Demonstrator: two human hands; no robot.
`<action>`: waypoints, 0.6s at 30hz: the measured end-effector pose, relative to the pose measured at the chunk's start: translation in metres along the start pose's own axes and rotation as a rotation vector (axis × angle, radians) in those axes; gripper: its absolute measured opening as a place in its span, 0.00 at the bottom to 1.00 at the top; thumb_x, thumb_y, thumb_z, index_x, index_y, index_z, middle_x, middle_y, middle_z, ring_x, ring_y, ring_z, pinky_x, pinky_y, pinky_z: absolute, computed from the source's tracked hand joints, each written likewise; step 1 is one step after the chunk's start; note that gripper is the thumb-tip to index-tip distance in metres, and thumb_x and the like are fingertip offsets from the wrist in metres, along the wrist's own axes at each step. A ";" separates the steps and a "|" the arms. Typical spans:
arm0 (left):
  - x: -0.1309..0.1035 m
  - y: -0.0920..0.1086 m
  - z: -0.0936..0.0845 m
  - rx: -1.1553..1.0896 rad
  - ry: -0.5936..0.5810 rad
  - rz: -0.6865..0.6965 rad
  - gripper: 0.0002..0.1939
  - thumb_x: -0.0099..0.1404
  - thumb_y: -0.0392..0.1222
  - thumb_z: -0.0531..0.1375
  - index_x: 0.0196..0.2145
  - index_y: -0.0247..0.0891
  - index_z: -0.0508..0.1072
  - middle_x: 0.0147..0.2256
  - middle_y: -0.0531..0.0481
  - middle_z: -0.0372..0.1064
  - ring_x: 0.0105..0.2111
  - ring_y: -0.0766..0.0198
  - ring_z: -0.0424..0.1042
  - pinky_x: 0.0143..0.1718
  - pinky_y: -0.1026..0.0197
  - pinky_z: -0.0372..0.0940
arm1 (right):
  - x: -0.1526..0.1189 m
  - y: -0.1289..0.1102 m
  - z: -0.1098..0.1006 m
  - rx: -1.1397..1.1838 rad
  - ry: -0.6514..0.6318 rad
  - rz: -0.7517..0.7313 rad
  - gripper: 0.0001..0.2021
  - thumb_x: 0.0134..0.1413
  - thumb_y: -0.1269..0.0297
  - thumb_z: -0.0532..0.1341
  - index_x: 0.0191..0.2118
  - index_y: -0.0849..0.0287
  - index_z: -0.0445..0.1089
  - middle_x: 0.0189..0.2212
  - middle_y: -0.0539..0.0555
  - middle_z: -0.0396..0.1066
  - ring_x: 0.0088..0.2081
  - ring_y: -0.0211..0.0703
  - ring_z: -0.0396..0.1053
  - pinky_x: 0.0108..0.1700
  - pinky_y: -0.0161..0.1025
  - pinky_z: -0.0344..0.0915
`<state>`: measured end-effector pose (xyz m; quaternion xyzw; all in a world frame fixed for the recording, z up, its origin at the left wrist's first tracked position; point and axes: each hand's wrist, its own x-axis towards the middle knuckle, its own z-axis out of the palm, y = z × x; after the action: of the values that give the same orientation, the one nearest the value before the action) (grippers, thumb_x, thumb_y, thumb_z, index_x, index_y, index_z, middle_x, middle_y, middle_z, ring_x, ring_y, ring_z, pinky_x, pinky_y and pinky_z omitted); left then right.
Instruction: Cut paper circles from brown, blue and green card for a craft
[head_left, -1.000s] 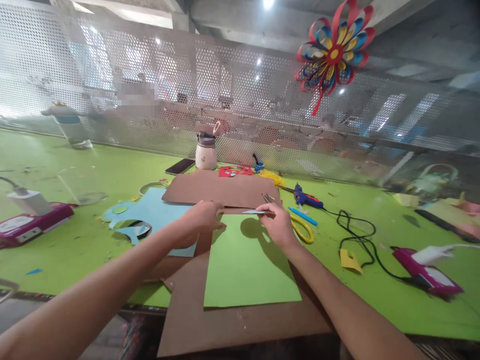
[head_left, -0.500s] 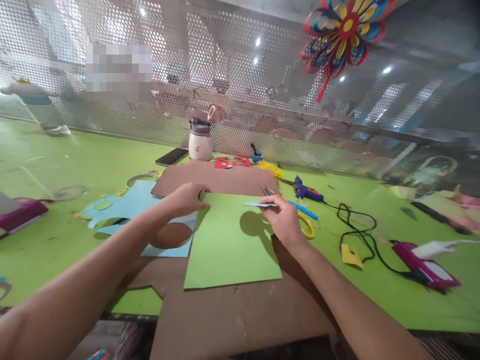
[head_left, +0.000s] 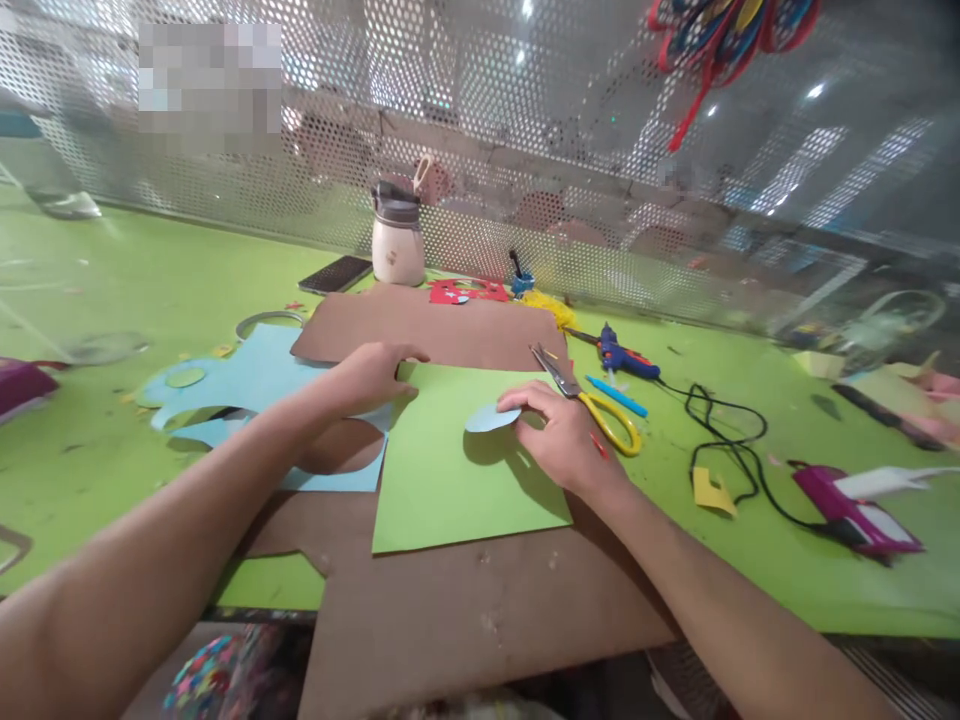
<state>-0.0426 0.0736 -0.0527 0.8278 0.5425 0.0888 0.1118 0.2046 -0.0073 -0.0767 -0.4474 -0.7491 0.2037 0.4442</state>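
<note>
Blue disc (head_left: 487, 418): in the head view it is pinched at its right edge by the right hand (head_left: 566, 440), thumb and fingers nearly closed around it. It is above the upper part of the green sheet (head_left: 450, 490), with a shadow beneath. The left hand (head_left: 367, 380) is partly open, touching the sheet's upper left corner; whether it grips the paper or merely steadies it, I cannot tell.

The step in hand looks like handling the disc over the sheet. Placing it against the paper would call for levelling and lowering it by the rim while the corner is kept steady; too tight a pinch could crease it.

The disc looks thin, pale and plain, smoothly rounded, seen at a slant. The sheet looks unmarked, with straight edges, lying on brown card (head_left: 420, 610). Left of it, a blue sheet (head_left: 277, 370) has rounded cut-outs. Yellow-handled scissors (head_left: 611, 425) are just beside the right hand, with a glue gun (head_left: 626, 358) farther back.
</note>
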 end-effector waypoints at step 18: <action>0.000 -0.004 0.003 -0.026 0.105 -0.011 0.27 0.53 0.44 0.59 0.52 0.39 0.71 0.32 0.51 0.73 0.30 0.59 0.71 0.36 0.62 0.63 | 0.013 -0.005 -0.024 -0.010 -0.044 -0.060 0.04 0.53 0.73 0.61 0.34 0.58 0.72 0.32 0.52 0.72 0.35 0.41 0.70 0.39 0.40 0.67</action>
<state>-0.0449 0.0750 -0.0561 0.8176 0.5508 0.1385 0.0947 0.2197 -0.0006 -0.0544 -0.4223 -0.7726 0.1964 0.4315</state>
